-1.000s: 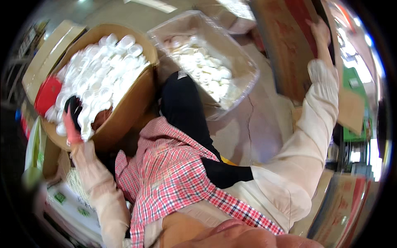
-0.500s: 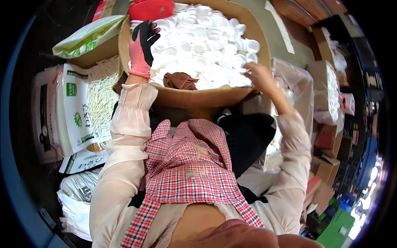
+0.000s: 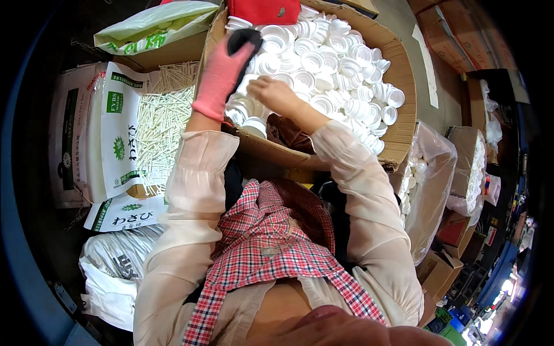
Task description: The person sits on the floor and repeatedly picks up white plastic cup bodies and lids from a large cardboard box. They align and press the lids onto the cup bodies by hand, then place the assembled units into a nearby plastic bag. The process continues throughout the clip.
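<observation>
A big cardboard box (image 3: 401, 130) full of white plastic caps (image 3: 314, 62) stands in front of me. Over its left side is my left hand (image 3: 228, 66), in a pink and black glove. Motion smears its fingers, so what they do is unclear. My bare right hand (image 3: 280, 97) hovers over the caps, close beside the left glove, its fingers curled together. Whether a cap is in them is hidden. Below my right wrist, a brown cloth (image 3: 285, 134) lies at the near edge of the box.
A red container (image 3: 264, 10) rests at the box's far left. Left of it, an open bag-lined box holds many thin white sticks (image 3: 164, 124). A green-white bag (image 3: 156, 29) lies beyond. On the right stands a plastic-lined box (image 3: 433, 179) with white pieces.
My right hand has moved left across the caps from the box's right side to beside the left glove. The view has shifted, and the box now appears farther right.
</observation>
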A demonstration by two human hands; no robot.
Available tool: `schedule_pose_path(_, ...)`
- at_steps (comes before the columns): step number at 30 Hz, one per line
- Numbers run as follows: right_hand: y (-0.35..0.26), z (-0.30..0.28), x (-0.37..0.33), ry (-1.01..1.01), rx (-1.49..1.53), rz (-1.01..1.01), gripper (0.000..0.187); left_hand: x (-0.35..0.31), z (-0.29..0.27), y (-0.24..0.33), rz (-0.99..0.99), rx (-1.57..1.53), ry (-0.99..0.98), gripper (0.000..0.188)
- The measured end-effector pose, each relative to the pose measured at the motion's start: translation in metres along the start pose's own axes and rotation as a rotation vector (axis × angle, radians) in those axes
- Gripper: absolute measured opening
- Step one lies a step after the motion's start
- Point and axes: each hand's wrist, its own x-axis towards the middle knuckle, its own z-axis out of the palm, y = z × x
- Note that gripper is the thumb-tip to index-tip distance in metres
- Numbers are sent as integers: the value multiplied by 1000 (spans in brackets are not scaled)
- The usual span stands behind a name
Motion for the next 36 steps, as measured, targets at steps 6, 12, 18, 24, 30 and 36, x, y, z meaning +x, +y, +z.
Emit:
schedule_pose_path(6,22,-83,1,114,1067,535,19,-20,15,-27,135,768,16,61)
schedule_pose_path(12,66,-73,-88,-136,-71,645,38,-14,16,5,-232,-499,-34,22)
schedule_pose_path(18,64,-36,-124,-74,-252,551,15,-1,44,-25,-167,-1138,-371,26)
schedule_pose_path(24,58,-90,-114,204,199,898,14,-8,65,-25,-165,-1210,-308,28)
schedule_pose_path(30,-8,-174,-107,571,1444,591,13,-42,91,20,-254,-1010,-482,45)
schedule_pose_path(36,-15,-195,-128,661,1842,502,55,-47,96,33,-256,-1299,-596,51)
